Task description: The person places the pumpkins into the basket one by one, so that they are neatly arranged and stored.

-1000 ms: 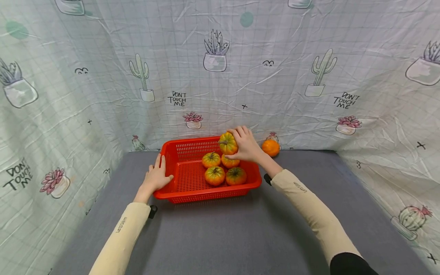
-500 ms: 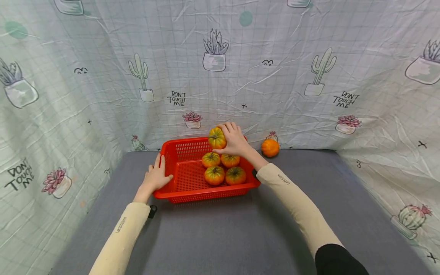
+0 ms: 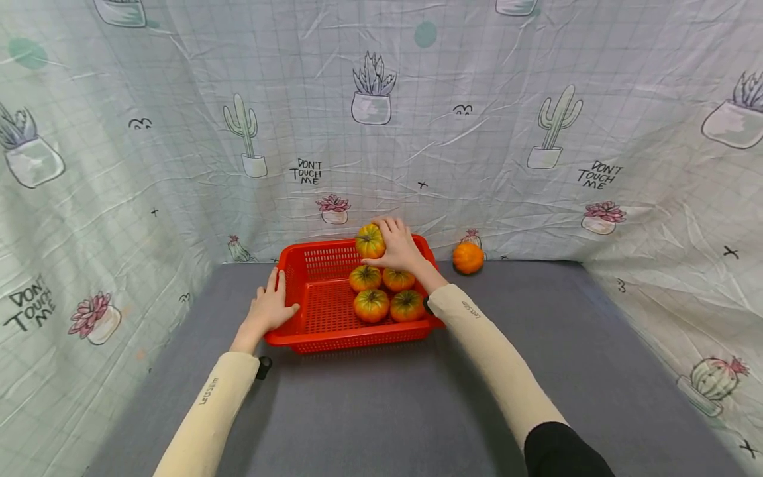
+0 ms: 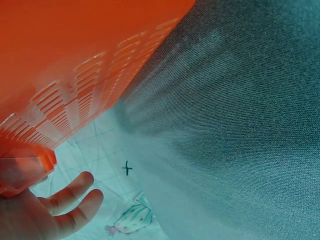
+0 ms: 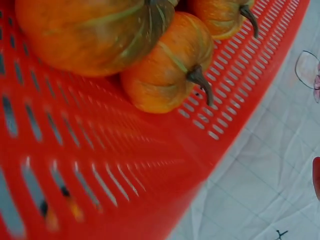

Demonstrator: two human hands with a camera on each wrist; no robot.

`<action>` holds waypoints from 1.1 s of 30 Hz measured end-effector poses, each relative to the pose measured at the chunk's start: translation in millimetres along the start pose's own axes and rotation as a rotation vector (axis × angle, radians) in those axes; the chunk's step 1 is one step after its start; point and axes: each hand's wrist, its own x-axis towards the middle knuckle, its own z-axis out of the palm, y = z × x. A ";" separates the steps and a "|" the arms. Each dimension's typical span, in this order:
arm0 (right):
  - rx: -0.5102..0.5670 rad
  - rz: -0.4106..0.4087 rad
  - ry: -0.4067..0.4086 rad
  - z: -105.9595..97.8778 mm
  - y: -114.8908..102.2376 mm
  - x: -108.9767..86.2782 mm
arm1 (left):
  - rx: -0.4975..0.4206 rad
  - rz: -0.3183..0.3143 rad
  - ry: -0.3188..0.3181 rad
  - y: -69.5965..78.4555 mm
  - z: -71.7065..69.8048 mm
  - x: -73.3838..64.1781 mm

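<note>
A red perforated plastic basket [image 3: 326,306] sits on the grey table. My left hand [image 3: 269,306] grips its left rim, thumb over the inner side; two loosely bent fingers [image 4: 80,210] show outside in the left wrist view. High over the basket's back part, my right hand [image 3: 399,246] holds a small yellow-orange pumpkin [image 3: 370,241] from its right side, the stem facing left. Several small orange pumpkins rest on the basket floor toward the right, among them a front one [image 3: 372,305]. Close below the right wrist camera appear a large pumpkin [image 5: 90,35] and a stemmed one [image 5: 165,65].
Another orange pumpkin [image 3: 467,258] stands on the table [image 3: 357,411] to the right of the basket, near the back edge. A white cloth [image 3: 465,192] printed with cacti and potted plants hangs behind and along both sides.
My right hand has moved left with the pumpkin, rising a little and then lowering slightly, over the basket's back. The left hand has stayed on the rim.
</note>
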 end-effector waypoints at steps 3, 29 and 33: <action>0.000 0.026 -0.018 6.4 1.0 1.2 | -0.002 -0.002 0.001 0.6 0.1 -0.2; -0.019 0.202 -0.244 56.4 -27.5 13.7 | -0.008 -0.002 0.003 -2.7 0.2 2.0; -0.019 0.184 -0.285 61.6 -34.0 14.9 | -0.011 0.000 0.002 -1.9 0.1 2.0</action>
